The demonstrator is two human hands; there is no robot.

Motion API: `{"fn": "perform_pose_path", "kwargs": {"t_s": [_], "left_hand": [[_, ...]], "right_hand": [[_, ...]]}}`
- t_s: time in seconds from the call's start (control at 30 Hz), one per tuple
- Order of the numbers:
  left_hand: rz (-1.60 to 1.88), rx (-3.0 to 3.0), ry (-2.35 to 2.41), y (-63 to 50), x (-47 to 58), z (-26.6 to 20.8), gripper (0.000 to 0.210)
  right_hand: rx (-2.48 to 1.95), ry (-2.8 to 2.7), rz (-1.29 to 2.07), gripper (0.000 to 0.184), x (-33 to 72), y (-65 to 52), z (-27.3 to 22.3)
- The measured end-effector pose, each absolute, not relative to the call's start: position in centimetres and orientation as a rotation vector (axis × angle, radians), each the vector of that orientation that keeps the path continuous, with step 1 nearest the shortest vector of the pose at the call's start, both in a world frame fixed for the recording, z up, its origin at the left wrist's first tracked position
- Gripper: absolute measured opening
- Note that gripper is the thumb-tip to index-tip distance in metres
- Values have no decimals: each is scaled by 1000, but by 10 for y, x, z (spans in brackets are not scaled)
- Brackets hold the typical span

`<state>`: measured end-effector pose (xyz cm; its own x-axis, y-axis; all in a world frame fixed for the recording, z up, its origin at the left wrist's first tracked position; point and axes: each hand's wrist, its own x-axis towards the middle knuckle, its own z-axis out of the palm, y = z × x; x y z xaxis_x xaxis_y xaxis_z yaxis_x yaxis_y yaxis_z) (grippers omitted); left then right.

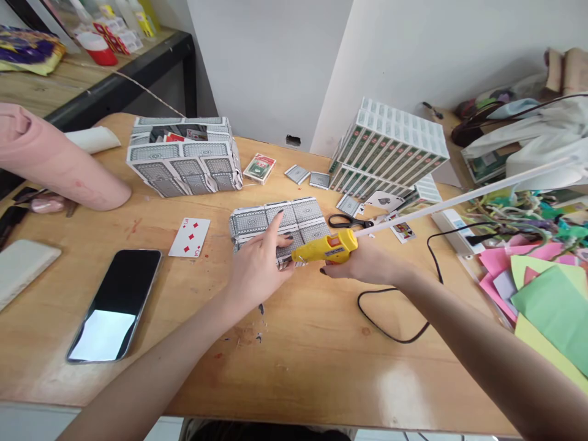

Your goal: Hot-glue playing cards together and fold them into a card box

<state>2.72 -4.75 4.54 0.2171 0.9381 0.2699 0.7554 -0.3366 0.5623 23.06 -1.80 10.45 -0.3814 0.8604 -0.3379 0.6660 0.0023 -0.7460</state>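
Observation:
My right hand point(367, 263) is closed around a yellow hot glue gun point(328, 246) with a long white glue stick out of its back. The gun's nozzle points left, at the near edge of a block of folded playing cards point(257, 220) with grey patterned backs. My left hand point(260, 266) grips that near edge between thumb and bent fingers, its index finger stretched out over the top. The hand and gun hide part of the edge. Just beyond the gun lie black-handled scissors point(349, 222). Left of the block, a three of diamonds point(189, 237) lies face up.
A card-built box point(184, 165) stands at the back left, beside a card pack point(260, 168). Stacked card packs point(390, 147) rise at the back right. A phone point(114, 306) lies front left; a black cord point(390, 337) loops at right, near coloured paper point(551, 306).

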Motion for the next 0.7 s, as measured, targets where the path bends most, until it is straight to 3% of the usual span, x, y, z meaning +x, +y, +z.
{"fn": "perform_pose_path", "kwargs": {"t_s": [0.7], "left_hand": [[862,2171,1585,-47,28,42,98]], "right_hand": [[-1682,-2078,1340,15,226,-12,107]]}}
